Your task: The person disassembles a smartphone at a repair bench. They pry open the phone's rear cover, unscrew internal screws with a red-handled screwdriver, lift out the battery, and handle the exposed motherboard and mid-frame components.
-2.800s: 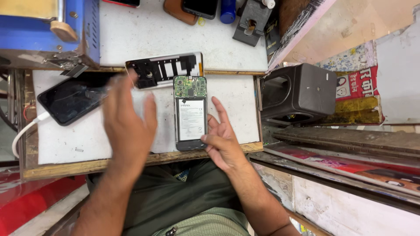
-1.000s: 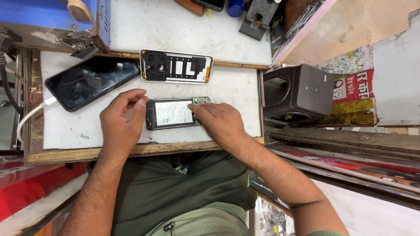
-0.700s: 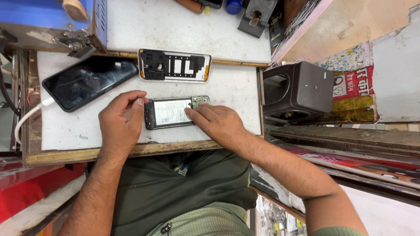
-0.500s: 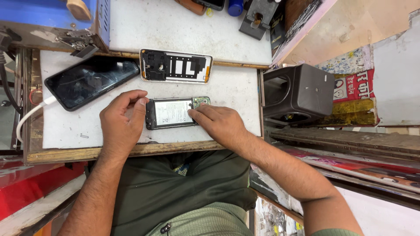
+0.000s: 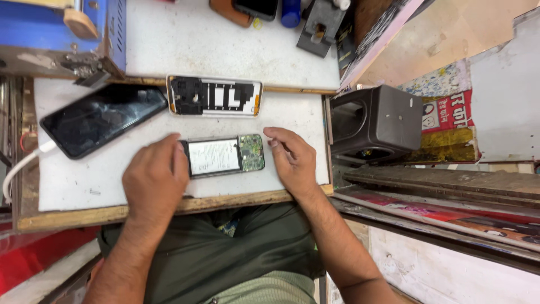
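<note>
On white worktop (image 5: 292,112), both loosely open hands, left (image 5: 154,180) touching opened phone (image 5: 222,156), right (image 5: 292,160) beside.

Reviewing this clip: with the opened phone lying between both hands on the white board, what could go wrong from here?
1. The opened phone lies with its green circuit board bare, right by the right hand; a fingertip could smudge or short it.
2. The left hand only rests at its end, so it might slide toward the board's front edge.
3. The black phone overhangs the left side on its white cable; a tug could drop it.
</note>
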Demonstrator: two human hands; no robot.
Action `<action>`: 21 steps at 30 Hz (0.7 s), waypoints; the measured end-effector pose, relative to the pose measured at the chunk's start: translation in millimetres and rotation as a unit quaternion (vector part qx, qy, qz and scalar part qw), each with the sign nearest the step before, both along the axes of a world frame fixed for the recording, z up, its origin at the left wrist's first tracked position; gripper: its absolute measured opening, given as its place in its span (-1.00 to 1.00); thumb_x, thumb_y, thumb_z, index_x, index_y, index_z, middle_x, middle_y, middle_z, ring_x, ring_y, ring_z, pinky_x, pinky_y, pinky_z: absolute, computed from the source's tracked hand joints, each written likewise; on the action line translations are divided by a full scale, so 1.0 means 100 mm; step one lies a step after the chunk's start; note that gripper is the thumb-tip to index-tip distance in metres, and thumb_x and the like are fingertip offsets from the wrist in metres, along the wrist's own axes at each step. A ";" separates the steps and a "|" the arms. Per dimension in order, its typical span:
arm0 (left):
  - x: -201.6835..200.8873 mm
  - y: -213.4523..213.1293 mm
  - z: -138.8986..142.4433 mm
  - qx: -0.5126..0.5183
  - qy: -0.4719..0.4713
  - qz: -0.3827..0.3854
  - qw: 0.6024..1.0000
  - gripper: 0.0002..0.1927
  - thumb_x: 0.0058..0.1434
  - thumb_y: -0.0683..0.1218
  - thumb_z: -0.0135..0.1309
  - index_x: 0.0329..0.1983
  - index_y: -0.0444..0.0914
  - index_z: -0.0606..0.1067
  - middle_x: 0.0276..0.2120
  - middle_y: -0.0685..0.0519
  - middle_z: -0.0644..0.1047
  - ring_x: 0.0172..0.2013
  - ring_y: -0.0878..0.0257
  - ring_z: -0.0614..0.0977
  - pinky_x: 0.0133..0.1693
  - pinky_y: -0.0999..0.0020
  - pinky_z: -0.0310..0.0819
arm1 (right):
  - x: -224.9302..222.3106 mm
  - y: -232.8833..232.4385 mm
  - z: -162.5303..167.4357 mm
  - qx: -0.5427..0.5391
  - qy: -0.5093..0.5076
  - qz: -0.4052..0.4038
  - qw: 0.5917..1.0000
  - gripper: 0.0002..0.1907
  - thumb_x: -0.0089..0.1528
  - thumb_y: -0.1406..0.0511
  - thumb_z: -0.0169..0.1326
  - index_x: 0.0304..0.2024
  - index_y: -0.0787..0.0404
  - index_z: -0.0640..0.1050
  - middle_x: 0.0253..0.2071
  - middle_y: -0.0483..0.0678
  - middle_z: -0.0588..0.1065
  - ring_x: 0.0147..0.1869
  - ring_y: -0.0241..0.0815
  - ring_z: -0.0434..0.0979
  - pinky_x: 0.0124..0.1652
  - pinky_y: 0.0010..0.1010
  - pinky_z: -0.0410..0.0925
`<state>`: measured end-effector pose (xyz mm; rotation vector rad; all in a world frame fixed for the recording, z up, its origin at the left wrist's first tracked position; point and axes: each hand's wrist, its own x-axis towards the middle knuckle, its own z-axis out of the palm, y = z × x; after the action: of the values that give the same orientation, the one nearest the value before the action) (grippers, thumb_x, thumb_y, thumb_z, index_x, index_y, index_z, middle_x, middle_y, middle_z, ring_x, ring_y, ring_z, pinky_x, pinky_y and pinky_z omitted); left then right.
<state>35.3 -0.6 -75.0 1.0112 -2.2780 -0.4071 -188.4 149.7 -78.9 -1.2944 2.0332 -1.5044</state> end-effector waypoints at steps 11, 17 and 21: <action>0.00 0.00 -0.05 -0.033 0.031 -0.061 0.997 -0.76 0.26 -0.18 0.19 -0.01 -0.30 0.59 -0.11 -0.06 0.66 -0.14 0.07 0.72 -0.11 0.24 0.64 | -0.52 -0.25 0.10 0.031 0.141 -0.072 0.987 -0.72 0.38 0.41 0.07 0.13 0.14 0.58 0.09 0.03 0.61 0.15 -0.15 0.65 0.01 -0.38 0.60; -0.01 0.00 -0.03 -0.009 0.050 -0.047 0.998 -0.80 0.27 -0.20 0.17 -0.04 -0.28 0.60 -0.13 -0.05 0.66 -0.15 0.06 0.71 -0.13 0.22 0.63 | -0.99 -0.49 0.47 0.096 0.203 -0.114 0.968 -0.64 0.33 0.35 0.12 0.19 0.22 0.53 0.16 0.15 0.54 0.08 -0.05 0.66 -0.19 -0.38 0.56; 0.00 0.01 -0.01 0.013 0.071 -0.046 0.996 -0.80 0.27 -0.21 0.16 -0.04 -0.29 0.59 -0.15 -0.04 0.66 -0.16 0.05 0.71 -0.13 0.22 0.62 | -1.08 -0.53 0.74 0.129 0.189 -0.105 0.968 -0.64 0.35 0.31 0.12 0.19 0.27 0.52 0.15 0.18 0.55 0.03 -0.03 0.68 -0.09 -0.33 0.52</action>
<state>35.0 0.0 -76.4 0.8642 -2.2026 -0.5325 -296.2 96.7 -5.1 -1.3750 2.5761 -1.0783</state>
